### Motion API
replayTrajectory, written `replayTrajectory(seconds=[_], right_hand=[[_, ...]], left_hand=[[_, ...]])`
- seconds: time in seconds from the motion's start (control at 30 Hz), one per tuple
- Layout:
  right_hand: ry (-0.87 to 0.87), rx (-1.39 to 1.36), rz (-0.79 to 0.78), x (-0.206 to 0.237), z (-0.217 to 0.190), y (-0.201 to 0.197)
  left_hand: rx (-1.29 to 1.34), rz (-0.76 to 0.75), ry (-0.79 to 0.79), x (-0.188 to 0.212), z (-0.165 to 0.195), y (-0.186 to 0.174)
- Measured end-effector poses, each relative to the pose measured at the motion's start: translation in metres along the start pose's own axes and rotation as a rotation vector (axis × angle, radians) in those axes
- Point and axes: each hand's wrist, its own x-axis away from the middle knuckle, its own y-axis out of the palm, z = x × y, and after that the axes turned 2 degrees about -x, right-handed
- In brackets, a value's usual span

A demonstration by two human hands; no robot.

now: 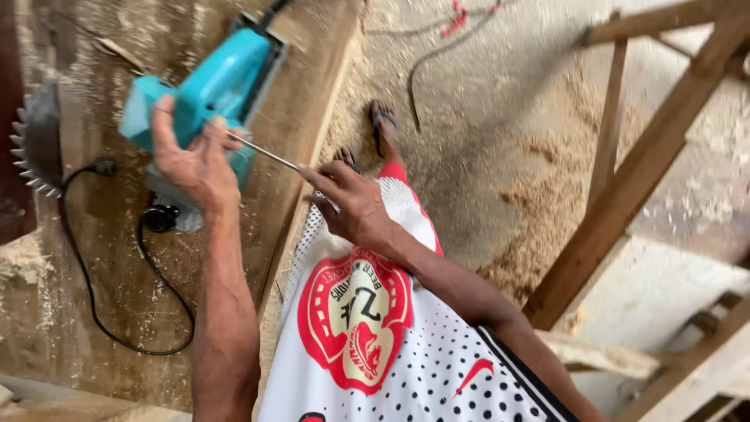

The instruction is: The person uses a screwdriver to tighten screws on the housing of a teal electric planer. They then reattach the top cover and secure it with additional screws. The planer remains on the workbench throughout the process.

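A turquoise electric hand planer [215,82] lies on a dusty wooden workbench [125,266]. My left hand [191,160] grips the planer's body from above. My right hand [351,207] holds a thin metal rod-like tool [262,151], whose tip reaches the planer's side next to my left fingers. The tool's handle is hidden inside my right fist.
A circular saw blade [35,141] sticks up from the bench at the left edge. A black power cord [101,312] loops across the bench. Sawdust [539,227] covers the floor, where a thin cable [437,51] lies. A slanted wooden frame [625,180] stands at right.
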Motion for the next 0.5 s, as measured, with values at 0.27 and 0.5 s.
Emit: replayTrajectory(seconds=[0.27, 0.5], right_hand=[[0.337, -0.401, -0.044, 0.018, -0.005, 0.001], [0.127, -0.346, 0.1, 0.004, 0.014, 0.019]], left_hand=[[0.077, -0.043, -0.026, 0.008, -0.01, -0.005], [0.067, 0.079, 0.037, -0.005, -0.028, -0.002]])
